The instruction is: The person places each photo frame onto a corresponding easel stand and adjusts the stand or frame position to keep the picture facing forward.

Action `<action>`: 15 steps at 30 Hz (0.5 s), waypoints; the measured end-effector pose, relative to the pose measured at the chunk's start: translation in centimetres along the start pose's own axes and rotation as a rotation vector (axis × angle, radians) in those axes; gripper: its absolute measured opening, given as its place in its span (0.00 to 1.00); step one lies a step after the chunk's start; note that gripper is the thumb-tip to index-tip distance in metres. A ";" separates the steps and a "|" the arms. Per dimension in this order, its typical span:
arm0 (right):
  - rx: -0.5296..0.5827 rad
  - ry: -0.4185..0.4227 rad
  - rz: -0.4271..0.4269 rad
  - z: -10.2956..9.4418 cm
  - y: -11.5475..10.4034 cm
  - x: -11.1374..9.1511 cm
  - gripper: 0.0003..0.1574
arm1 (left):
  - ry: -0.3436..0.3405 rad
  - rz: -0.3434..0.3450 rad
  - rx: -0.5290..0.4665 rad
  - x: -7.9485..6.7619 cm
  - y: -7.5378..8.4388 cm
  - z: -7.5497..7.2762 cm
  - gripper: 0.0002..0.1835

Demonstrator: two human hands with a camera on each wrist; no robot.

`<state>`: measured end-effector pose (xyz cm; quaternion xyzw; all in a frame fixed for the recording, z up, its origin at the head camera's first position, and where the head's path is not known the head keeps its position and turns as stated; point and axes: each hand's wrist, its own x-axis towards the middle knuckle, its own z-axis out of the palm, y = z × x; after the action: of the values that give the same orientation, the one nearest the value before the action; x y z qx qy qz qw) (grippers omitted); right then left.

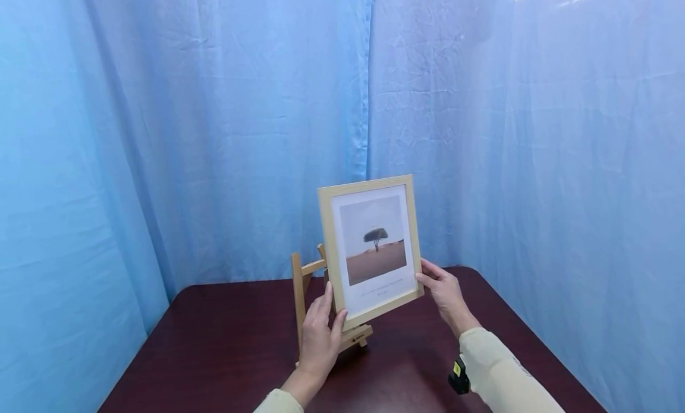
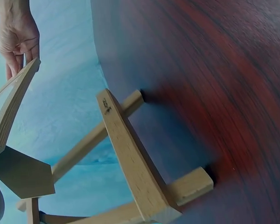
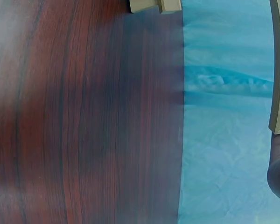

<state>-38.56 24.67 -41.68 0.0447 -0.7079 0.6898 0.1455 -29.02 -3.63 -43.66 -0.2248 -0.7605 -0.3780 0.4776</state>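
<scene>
A picture frame (image 1: 376, 306) of pale wood, with a tree print inside, is held tilted in the air between both hands. The left hand (image 1: 320, 336) grips its lower left corner, thumb in front. At the lower right edge, the right hand (image 1: 444, 291) pinches the frame between thumb and fingers. Just behind it stands a small wooden easel (image 1: 298, 300), partly hidden by the frame and left hand. The left wrist view shows the easel's ledge (image 2: 133, 158) below the frame's edge (image 2: 11, 112), with a dark flat piece (image 2: 25, 172) projecting behind the frame.
The easel's feet (image 2: 193, 184) stand on a dark red-brown wooden table (image 1: 225, 341). Light blue curtains (image 1: 241, 134) hang behind the table and along both sides. A black device with a yellow label (image 1: 458, 374) is worn at the right wrist.
</scene>
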 end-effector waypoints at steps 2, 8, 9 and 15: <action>-0.010 -0.006 0.008 0.4 0.1 0.0 0.31 | 0.003 -0.002 0.010 -0.1 -0.3 -0.2 0.37; -0.012 -0.013 0.035 1.4 0.4 0.0 0.30 | 0.010 -0.002 0.032 -0.5 -1.2 -0.7 0.37; -0.009 -0.013 0.039 1.6 0.4 -0.1 0.30 | 0.010 -0.001 0.037 -0.5 -1.3 -0.8 0.37; -0.031 -0.007 0.046 2.8 0.4 -0.2 0.29 | 0.006 -0.026 0.078 -0.8 -2.1 -1.6 0.37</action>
<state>-38.94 21.87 -42.15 0.0288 -0.7200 0.6815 0.1278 -29.25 -6.16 -44.69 -0.1952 -0.7762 -0.3550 0.4832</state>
